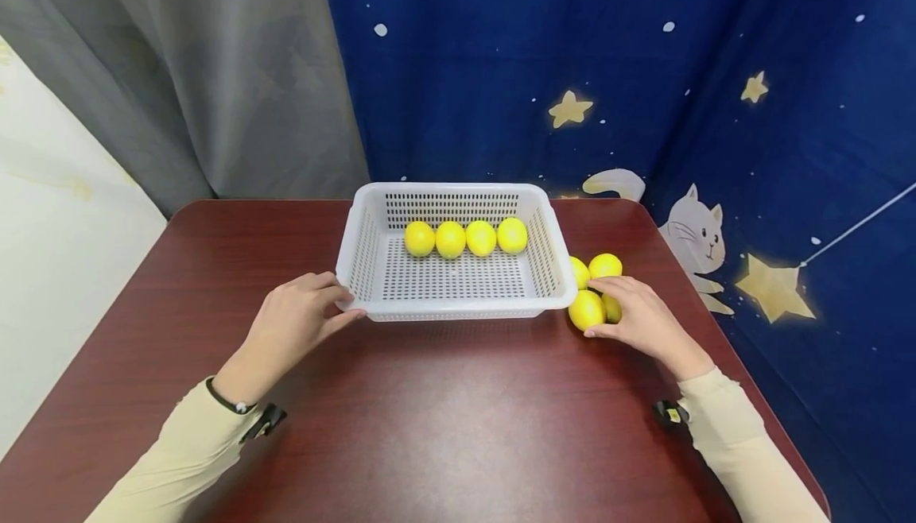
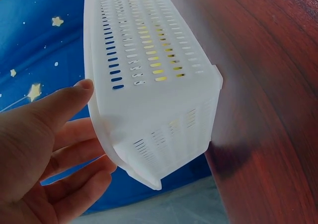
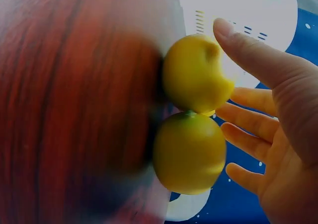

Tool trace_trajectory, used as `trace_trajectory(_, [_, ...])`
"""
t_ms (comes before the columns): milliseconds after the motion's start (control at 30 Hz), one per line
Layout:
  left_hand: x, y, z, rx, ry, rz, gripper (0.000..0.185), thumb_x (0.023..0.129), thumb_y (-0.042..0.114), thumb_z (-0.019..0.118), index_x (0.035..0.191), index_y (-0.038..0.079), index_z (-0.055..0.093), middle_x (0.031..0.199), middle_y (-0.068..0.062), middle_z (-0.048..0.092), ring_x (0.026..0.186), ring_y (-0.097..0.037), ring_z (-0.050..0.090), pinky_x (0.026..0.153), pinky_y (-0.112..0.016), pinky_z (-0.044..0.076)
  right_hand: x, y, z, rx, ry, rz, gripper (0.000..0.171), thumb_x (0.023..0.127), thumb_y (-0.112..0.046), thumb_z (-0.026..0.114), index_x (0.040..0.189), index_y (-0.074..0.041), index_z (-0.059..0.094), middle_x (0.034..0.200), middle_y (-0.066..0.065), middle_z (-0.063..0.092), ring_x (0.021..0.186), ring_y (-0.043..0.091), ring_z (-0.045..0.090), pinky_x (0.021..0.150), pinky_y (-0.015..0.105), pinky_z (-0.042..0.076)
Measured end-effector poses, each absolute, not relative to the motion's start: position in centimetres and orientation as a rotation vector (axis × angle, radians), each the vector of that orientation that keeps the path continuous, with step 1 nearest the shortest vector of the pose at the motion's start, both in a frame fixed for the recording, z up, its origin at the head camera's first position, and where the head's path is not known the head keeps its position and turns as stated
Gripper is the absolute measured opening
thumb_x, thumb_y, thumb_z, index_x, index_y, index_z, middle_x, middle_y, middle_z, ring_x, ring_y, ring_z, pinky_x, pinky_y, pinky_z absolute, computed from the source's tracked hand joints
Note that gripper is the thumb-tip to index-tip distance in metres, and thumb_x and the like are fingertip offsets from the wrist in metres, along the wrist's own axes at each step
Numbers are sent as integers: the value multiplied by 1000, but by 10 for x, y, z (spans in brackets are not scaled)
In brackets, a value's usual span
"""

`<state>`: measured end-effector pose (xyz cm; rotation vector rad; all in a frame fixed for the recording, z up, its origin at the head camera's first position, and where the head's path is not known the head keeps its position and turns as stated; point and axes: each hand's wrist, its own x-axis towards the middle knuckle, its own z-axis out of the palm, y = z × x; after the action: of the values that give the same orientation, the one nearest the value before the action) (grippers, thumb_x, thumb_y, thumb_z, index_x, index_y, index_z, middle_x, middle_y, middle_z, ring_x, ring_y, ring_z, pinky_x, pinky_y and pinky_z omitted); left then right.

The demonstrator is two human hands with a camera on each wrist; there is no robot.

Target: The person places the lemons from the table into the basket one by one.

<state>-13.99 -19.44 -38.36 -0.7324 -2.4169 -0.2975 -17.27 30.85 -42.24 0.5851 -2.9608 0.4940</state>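
A white plastic basket (image 1: 458,307) with slotted walls stands on the table, a row of several round yellow lemons (image 1: 451,240) along its floor toward the back. My left hand (image 1: 304,312) grips the basket's near left corner. In the left wrist view its thumb lies on the rim and the fingers curl at the rim's other side. Beside the basket's right wall several more lemons (image 1: 587,311) sit clustered. My right hand (image 1: 640,316) reaches over this cluster, thumb and fingers spread around the nearest lemons. In the right wrist view the thumb overlaps the upper lemon (image 3: 194,75), above a second lemon (image 3: 189,154).
The dark red wooden table (image 1: 458,428) has its back edge just behind the basket. Behind it hang a grey curtain (image 1: 250,70) and a blue star-patterned curtain (image 1: 487,70). The table's right edge runs close by the right forearm.
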Motion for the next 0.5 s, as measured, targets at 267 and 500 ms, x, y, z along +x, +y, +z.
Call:
trace_trajectory(267, [-140, -195, -384, -727, -2416, -297, 26, 67, 31, 88, 78, 13, 73, 74, 3, 65, 62, -11, 54, 54, -32, 48, -174, 305, -429, 594, -2942, 444, 77, 67, -43, 89, 130, -7, 62, 132, 17, 64, 124, 37, 54, 109, 59, 35])
trace_trajectory(500, [-142, -196, -386, -728, -2410, -297, 26, 67, 34, 88, 77, 14, 72, 74, 5, 64, 63, -11, 54, 55, -32, 49, -175, 303, -433, 613, -2940, 390, 81, 64, -46, 90, 129, -5, 63, 130, 18, 65, 124, 37, 54, 109, 59, 34])
